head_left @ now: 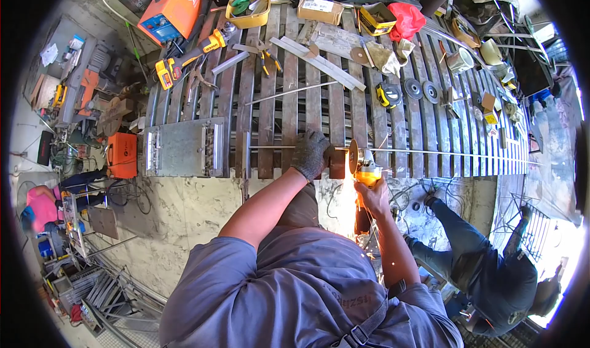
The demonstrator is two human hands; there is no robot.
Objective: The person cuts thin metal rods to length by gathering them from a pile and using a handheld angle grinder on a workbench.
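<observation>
A dark grey glove covers my left hand [310, 155], which is closed on a thin metal rod [448, 154] lying across the slatted metal bench. Bare, my right hand [373, 195] is wrapped round a yellow angle grinder [367, 172]. The grinder's disc [353, 156] stands upright at the rod, just right of my left hand. Bright orange sparks [360, 203] stream down from the disc toward the floor. To the left of my gloved hand, a flat metal plate [184, 149] with hinge-like side pieces rests on the bench edge.
The slatted bench [267, 111] bears a cordless grinder [193, 56], pliers [265, 56], a tape measure [388, 95], loose discs [421, 90] and a yellow tray [247, 10]. A person in dark clothes [485, 274] is at the lower right; another in pink [43, 208] is far left.
</observation>
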